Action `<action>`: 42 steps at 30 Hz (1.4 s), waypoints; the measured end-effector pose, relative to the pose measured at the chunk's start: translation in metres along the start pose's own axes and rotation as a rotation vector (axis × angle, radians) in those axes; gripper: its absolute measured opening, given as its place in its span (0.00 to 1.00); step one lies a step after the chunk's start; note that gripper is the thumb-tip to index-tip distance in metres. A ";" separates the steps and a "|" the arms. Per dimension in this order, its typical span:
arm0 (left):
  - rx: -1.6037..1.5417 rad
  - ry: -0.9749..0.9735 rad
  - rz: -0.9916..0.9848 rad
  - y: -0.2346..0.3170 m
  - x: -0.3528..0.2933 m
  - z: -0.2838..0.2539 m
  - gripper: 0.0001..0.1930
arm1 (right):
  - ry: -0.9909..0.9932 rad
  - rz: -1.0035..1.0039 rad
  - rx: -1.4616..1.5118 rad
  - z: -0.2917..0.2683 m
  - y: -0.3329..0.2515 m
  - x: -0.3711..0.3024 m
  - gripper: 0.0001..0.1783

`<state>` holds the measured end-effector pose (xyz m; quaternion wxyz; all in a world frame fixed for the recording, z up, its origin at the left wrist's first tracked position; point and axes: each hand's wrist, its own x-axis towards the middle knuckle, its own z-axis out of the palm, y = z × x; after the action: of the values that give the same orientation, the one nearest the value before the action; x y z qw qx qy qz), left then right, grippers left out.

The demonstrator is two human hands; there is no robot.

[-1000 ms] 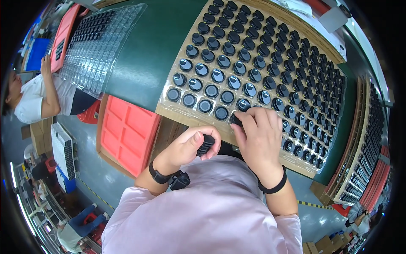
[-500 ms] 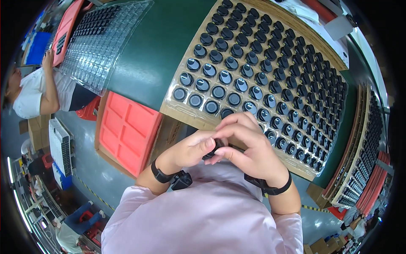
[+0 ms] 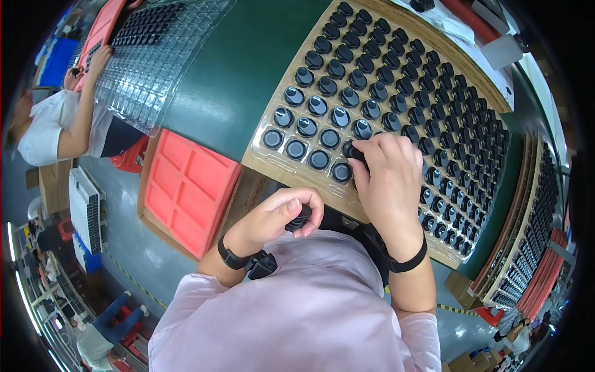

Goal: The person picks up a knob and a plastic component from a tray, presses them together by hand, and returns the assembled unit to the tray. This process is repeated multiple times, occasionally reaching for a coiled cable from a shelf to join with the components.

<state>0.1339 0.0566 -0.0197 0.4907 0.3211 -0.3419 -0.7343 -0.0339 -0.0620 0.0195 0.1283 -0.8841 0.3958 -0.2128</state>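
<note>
Left hand [image 3: 279,214] sat low in front of the body, thumb and fingers curled round a black round part [image 3: 299,221], which was partly hidden in the grip and held clear of the surface. Right hand [image 3: 392,180] was over the near side of a clear tray [image 3: 265,156], thumb and forefinger pinching a second black part [image 3: 355,152] in the front rows; the other fingers lay close together, bent downward. Tray carried many rows of similar black parts; a few at its near left corner showed matte ringed faces, many others shiny tops. It lay over brown board on the green surface [image 3: 211,105]. Dark bands on both wrists. Left of the body, a red compartment tray [image 3: 180,192] rested in a cardboard box [image 3: 141,209]. Farther left, a co-worker [image 3: 68,127] reached toward another red tray [image 3: 102,31], beside a partly filled clear tray [image 3: 152,93]. Far right: stacked, loaded trays [image 3: 527,229].
</note>
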 end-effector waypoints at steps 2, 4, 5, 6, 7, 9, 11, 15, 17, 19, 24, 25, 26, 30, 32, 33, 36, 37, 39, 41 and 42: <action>0.000 0.002 0.013 0.000 -0.001 0.000 0.33 | 0.006 0.007 -0.023 0.000 0.000 -0.001 0.16; -0.016 0.012 0.068 -0.001 -0.003 -0.004 0.28 | 0.035 0.013 0.005 -0.002 0.000 -0.003 0.14; -0.025 0.016 0.096 -0.001 -0.003 -0.004 0.26 | 0.050 0.017 0.018 -0.004 -0.001 -0.004 0.13; -0.024 0.015 0.096 0.000 -0.003 -0.002 0.26 | 0.050 0.017 0.018 -0.006 -0.002 -0.006 0.13; 0.113 0.103 0.160 0.002 -0.004 0.003 0.23 | 0.006 0.066 0.224 -0.009 -0.004 -0.009 0.12; 0.390 0.277 0.287 0.009 -0.004 0.012 0.18 | -0.082 0.163 0.635 -0.014 -0.009 -0.015 0.11; 0.567 0.298 0.382 0.016 0.003 0.020 0.19 | -0.111 0.213 0.795 -0.018 -0.012 -0.024 0.11; 0.961 0.320 0.606 0.018 0.012 0.028 0.24 | -0.157 0.285 1.125 -0.022 -0.013 -0.037 0.12; 1.039 0.281 0.675 0.016 0.014 0.030 0.26 | -0.118 0.237 1.144 -0.022 -0.011 -0.042 0.14; 1.017 0.256 0.645 0.018 0.013 0.033 0.26 | -0.124 0.265 1.215 -0.023 -0.010 -0.047 0.14; 0.744 0.167 0.510 0.016 0.014 0.036 0.24 | -0.183 0.457 1.596 -0.027 -0.005 -0.053 0.16; 0.630 0.144 0.471 0.015 0.015 0.036 0.23 | -0.204 0.528 1.714 -0.028 -0.004 -0.054 0.18; 0.632 0.141 0.469 0.014 0.015 0.037 0.23 | -0.199 0.528 1.716 -0.029 -0.002 -0.056 0.18; 0.446 0.234 0.388 0.008 0.015 0.044 0.20 | -0.002 0.506 1.541 -0.032 0.002 -0.062 0.22; 0.573 0.197 0.507 0.010 0.022 0.042 0.22 | 0.084 0.369 1.379 -0.032 0.003 -0.063 0.22; 0.636 0.177 0.567 0.011 0.024 0.042 0.23 | 0.126 0.302 1.295 -0.032 0.004 -0.064 0.21; 0.693 0.164 0.561 0.015 0.026 0.046 0.23 | 0.081 0.008 0.969 -0.027 0.014 -0.056 0.21; 0.721 0.159 0.559 0.016 0.026 0.048 0.23 | 0.056 -0.133 0.800 -0.025 0.017 -0.055 0.20; 0.727 0.155 0.537 0.018 0.026 0.053 0.23 | 0.072 -0.106 0.840 -0.022 0.011 -0.056 0.19; 0.737 0.152 0.494 0.020 0.027 0.056 0.23 | 0.100 -0.056 0.917 -0.020 0.004 -0.057 0.18; 0.738 0.153 0.493 0.019 0.027 0.054 0.23 | 0.099 -0.056 0.919 -0.020 0.003 -0.058 0.18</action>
<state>0.0914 0.0357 0.0229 0.5274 0.4369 -0.6101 -0.3984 -0.0802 -0.0218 0.0203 0.4819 -0.7347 0.2419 -0.4117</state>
